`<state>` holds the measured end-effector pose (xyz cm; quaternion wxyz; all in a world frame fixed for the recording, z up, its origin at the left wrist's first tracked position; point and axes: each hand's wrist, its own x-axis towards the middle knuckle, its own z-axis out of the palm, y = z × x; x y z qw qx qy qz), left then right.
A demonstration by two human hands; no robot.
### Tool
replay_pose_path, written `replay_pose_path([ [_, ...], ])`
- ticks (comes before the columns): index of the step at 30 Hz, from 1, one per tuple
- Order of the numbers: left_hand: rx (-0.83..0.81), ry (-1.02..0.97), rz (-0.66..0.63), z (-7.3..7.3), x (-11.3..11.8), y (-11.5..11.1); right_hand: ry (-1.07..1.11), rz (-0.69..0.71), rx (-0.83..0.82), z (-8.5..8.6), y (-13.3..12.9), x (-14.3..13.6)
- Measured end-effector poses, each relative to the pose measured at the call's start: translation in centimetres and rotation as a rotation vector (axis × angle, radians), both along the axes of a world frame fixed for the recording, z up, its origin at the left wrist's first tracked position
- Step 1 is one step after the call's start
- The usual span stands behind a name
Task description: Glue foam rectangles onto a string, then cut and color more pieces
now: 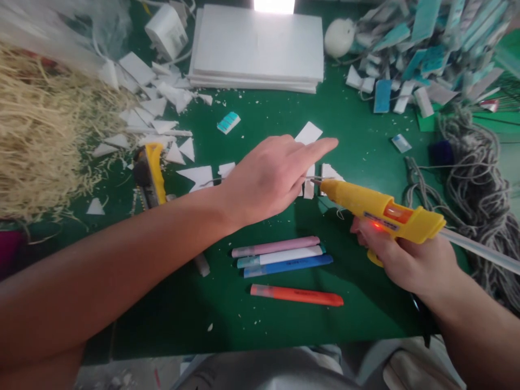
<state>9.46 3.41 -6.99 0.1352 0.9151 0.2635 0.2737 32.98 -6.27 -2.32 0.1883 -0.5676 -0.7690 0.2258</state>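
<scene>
My right hand (410, 260) is wrapped round the handle of a yellow glue gun (365, 203), which has a red light on and a clear glue stick (479, 249) out of its back. The metal nozzle points left at small white foam pieces (309, 187) on a grey string. Above these pieces is my left hand (274, 173), back upward, index finger stretched to the right; its other fingers curl down, and what they hold is hidden beneath the hand. A white foam piece (309, 133) shows just behind it. More white pieces (199, 176) lie by the string on the left.
Several markers (296, 295) lie in front of my hands. At left are a yellow cutter (154, 173), foam scraps (142, 114) and straw (44, 124). White sheets (260, 49) are stacked at the back. Blue-and-white pieces (430, 59) and grey yarn (479, 189) lie right.
</scene>
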Motion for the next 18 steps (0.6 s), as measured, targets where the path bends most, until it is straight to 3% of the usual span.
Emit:
replay_pose_path([
  [18,-0.063,0.038,0.015,0.63,-0.01,-0.25,0.056,0.043,0.072,-0.39,0.00,0.00],
])
